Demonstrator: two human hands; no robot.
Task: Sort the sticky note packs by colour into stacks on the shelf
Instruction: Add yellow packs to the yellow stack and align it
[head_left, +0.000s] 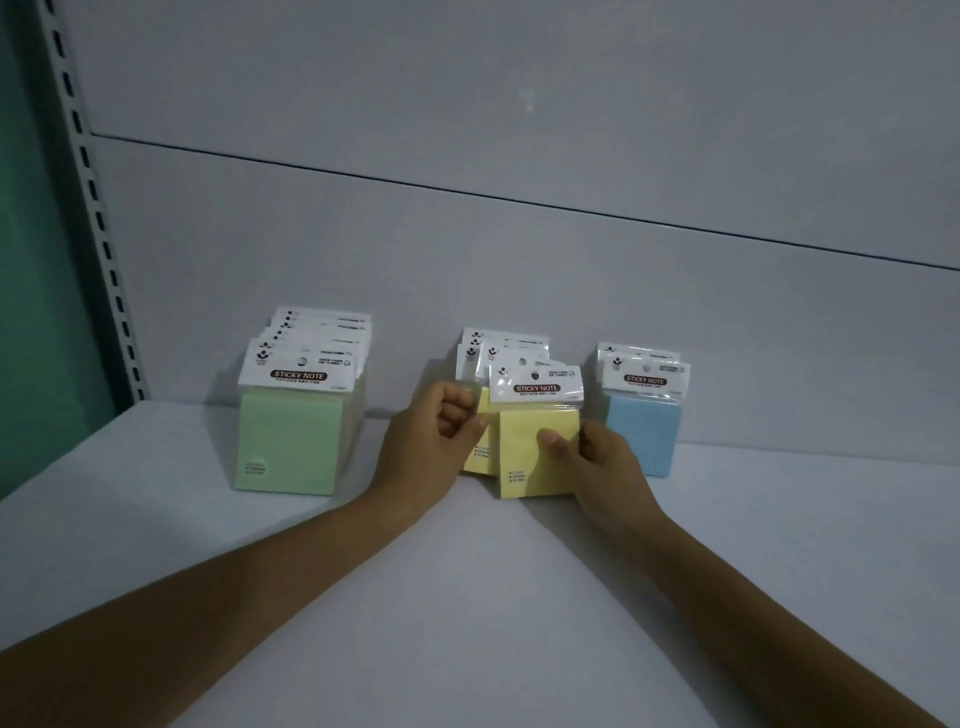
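On the white shelf (467, 597), the right hand (597, 457) pinches the front yellow pack (530, 457), thumb on its face. At its nine o'clock the left hand (431, 441) is curled against the yellow stack (498, 343); whether it grips is unclear. The green stack (291, 441) stands at ten o'clock, the blue stack (644, 436) at two.

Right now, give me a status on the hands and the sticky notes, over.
Right hand grips front yellow pack at the yellow stack. Left hand curled beside it, grip unclear. Green stack, blue stack apart; nothing in the way.
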